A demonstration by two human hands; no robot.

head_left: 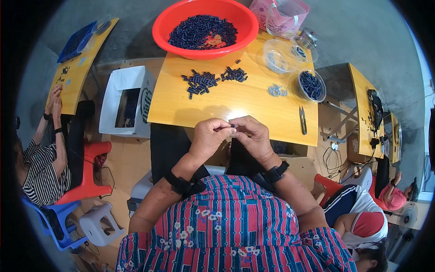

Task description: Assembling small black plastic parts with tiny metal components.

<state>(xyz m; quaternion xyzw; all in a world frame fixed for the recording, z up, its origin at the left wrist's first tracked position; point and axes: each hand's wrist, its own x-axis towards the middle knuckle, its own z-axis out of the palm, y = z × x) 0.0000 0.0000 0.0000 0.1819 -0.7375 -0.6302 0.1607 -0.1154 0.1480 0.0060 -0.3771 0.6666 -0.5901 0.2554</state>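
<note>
At the front edge of the yellow table [181,109], my left hand [210,138] and my right hand [253,136] meet, fingertips pinched together. Between them shows a small black piece [233,126], mostly covered by the fingers; both hands seem to grip it. Beyond them lie two loose piles of short dark cylindrical parts, a larger pile [200,83] and a smaller pile [234,74]. To the right is a scatter of small silvery pieces [277,90]. A clear round tub [312,86] of dark parts stands near the right edge, with thread snips [302,120] closer to me.
A big red basin [160,34] of dark parts stands at the back. Clear plastic containers [277,56] and a pink bag [283,16] are back right. Left of the table sits a white carton [114,97]. Co-workers sit at side tables left [50,172] and right [367,222].
</note>
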